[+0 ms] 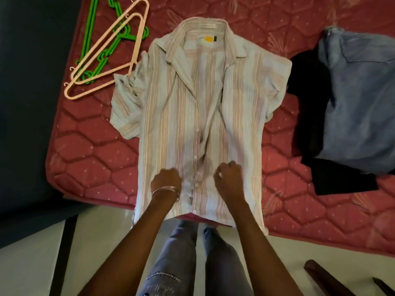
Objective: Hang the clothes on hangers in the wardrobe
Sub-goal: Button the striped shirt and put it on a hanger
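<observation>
Dim, soft indoor light with weak shadows; the shirt [198, 116] is slightly soft, both hands blur, and frame edges bend and darken.

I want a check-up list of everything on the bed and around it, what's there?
Surface: red quilted mattress, shirt hem hanging over its near edge.
Job's things: striped short-sleeved button shirt lying flat, collar away; two peach plastic hangers over green plastic hangers, far left.
Clutter: blue denim garment on a black cloth, right.
Hands: left hand and right hand, fingers curled at the button strip; grip unclear.
Cables: nothing seen.
Surroundings: pale floor.
</observation>
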Demonstrator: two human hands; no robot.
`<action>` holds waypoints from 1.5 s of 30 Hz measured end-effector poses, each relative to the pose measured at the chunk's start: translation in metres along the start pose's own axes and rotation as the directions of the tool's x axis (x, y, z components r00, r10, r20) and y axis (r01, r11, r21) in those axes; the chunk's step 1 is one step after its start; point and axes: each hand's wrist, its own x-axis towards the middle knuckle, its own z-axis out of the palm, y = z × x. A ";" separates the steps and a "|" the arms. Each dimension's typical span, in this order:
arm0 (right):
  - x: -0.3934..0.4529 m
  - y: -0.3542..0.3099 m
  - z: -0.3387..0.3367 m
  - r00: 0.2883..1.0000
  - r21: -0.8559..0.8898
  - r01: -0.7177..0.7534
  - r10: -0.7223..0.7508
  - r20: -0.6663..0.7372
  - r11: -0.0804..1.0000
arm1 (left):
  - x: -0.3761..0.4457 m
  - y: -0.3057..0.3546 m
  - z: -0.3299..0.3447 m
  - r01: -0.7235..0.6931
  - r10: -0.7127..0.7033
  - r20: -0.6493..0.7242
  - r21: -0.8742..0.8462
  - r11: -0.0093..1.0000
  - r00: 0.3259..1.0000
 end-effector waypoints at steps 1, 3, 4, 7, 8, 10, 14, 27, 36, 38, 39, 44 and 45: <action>0.002 -0.012 0.005 0.999 0.178 -0.039 0.037 0.016 0.983 | 0.009 0.006 0.002 -0.057 0.058 0.002 -0.151 0.987 0.998; 0.007 -0.032 0.023 0.995 0.248 -0.083 0.065 0.077 0.965 | 0.020 0.014 0.013 -0.122 0.111 -0.052 -0.315 0.941 0.992; 0.008 -0.036 0.033 0.993 0.219 -0.105 0.091 0.071 0.970 | 0.022 0.015 0.019 -0.146 0.122 -0.091 -0.356 0.923 0.988; 0.009 -0.031 0.045 0.976 0.075 -0.218 0.218 -0.002 0.973 | 0.025 0.013 0.032 -0.163 0.063 -0.232 -0.442 0.882 0.971; 0.012 -0.025 0.048 0.969 0.089 -0.239 0.244 -0.046 0.967 | 0.026 0.011 0.034 -0.173 0.050 -0.270 -0.455 0.874 0.962; 0.017 -0.015 0.047 0.937 0.209 -0.296 0.326 -0.126 0.932 | 0.035 0.010 0.036 -0.215 0.076 -0.300 -0.462 0.860 0.951; 0.024 -0.015 0.041 0.920 0.530 -0.125 0.298 -0.254 0.839 | 0.049 0.020 0.037 -0.224 0.073 -0.302 -0.504 0.834 0.950; 0.041 0.009 0.031 0.942 0.755 -0.226 0.336 0.007 0.616 | 0.067 0.032 0.036 -0.138 0.014 -0.201 -0.617 0.774 0.979; 0.050 -0.021 0.034 0.966 0.472 0.111 0.017 -0.259 0.875 | 0.063 0.037 0.030 -0.119 0.088 -0.080 -0.719 0.685 0.993; 0.049 -0.015 0.033 0.973 0.448 0.045 0.063 -0.222 0.893 | 0.065 0.033 0.029 -0.071 0.098 -0.013 -0.782 0.619 0.995; 0.048 -0.013 0.034 0.977 0.465 0.030 0.072 -0.200 0.885 | 0.067 0.031 0.029 -0.050 0.105 0.015 -0.803 0.594 0.994; 0.039 -0.018 0.037 0.991 0.514 0.029 0.042 -0.126 0.857 | 0.066 0.032 0.030 -0.009 0.110 0.067 -0.814 0.580 0.992; 0.038 -0.020 0.034 0.986 0.541 0.030 0.066 -0.156 0.841 | 0.066 0.032 0.029 -0.007 0.108 0.068 -0.816 0.578 0.992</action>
